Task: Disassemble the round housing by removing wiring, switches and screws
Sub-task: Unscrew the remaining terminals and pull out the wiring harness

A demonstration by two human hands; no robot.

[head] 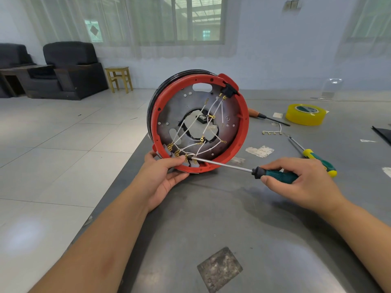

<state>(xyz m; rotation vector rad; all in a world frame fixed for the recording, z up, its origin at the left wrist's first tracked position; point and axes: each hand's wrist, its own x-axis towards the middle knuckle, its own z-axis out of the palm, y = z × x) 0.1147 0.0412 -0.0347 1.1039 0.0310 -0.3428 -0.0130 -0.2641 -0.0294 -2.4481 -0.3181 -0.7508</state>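
on grey table (232, 218), left hand (163, 176) grips housing (198, 123), right hand (304, 180) grips screwdriver (275, 174).

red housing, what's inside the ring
Inside the red housing: a grey metal plate with a ragged centre hole, white wires ending in brass terminals, and a black switch at the top. The screwdriver tip meets the lower terminals. Anything behind the plate is hidden.

Both forearms are bare to the frame edge, the left hand (161, 176) and right hand (304, 182) ungloved.
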